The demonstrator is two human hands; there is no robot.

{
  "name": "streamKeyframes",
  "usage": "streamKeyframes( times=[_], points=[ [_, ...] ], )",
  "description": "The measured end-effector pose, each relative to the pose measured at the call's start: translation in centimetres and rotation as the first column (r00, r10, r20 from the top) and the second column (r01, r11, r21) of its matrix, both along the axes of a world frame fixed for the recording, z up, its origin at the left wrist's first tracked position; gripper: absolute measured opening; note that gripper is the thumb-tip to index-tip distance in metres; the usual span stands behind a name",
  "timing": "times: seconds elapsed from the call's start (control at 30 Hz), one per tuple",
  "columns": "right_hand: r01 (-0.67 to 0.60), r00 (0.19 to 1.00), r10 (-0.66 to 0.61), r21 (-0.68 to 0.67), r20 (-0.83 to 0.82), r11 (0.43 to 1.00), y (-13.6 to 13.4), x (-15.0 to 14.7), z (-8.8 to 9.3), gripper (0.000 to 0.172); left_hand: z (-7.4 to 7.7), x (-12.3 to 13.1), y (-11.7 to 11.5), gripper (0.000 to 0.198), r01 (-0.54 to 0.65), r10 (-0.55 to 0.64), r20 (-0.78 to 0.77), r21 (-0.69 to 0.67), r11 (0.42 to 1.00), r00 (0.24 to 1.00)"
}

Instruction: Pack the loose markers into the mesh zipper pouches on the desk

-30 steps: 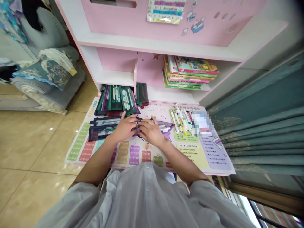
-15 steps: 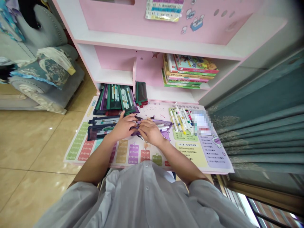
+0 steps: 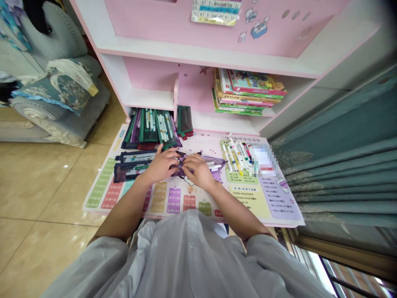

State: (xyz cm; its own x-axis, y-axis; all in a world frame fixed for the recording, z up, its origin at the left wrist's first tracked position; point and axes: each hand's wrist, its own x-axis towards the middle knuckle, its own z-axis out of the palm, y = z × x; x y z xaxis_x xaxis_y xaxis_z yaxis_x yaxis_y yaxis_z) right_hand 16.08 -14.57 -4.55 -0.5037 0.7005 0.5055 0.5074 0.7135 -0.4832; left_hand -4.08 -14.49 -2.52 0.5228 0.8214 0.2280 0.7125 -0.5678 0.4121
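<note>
Green and black mesh pencil pouches [image 3: 149, 129] stand in a row at the far left corner of the printed multiplication mat [image 3: 101, 192], and two black mesh pouches [image 3: 134, 166] lie flat near its left edge. The left hand [image 3: 161, 165] and the right hand [image 3: 195, 170] are together, pinching the top of a purple cartoon pouch [image 3: 215, 162] at the mat's middle, with pens [image 3: 214, 165] showing in it. Loose white markers [image 3: 234, 155] lie toward the far right corner. This pinched edge, in my judgement, needs both hands on it.
</note>
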Motion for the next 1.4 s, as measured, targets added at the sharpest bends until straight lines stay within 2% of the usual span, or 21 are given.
streamKeyframes(
  times=[0.33,0.83,1.4],
  points=[
    [0.007,1.000,-0.008,-0.073,-0.011,0.997,0.26,0.24,-0.11,0.017,0.20,-0.11,-0.02,0.013,0.013,-0.013,-0.009,-0.010,1.000,1.000],
    [-0.004,0.998,-0.007,-0.172,-0.064,0.985,0.56,0.55,-0.32,0.016,-0.35,-0.29,0.20,0.012,0.038,-0.038,0.011,-0.012,0.999,0.999],
    [0.031,0.998,-0.041,-0.194,-0.045,0.981,0.58,0.87,-0.15,0.016,-0.55,-0.36,0.23,0.013,0.057,-0.057,0.020,0.003,0.998,0.998]
  ],
)
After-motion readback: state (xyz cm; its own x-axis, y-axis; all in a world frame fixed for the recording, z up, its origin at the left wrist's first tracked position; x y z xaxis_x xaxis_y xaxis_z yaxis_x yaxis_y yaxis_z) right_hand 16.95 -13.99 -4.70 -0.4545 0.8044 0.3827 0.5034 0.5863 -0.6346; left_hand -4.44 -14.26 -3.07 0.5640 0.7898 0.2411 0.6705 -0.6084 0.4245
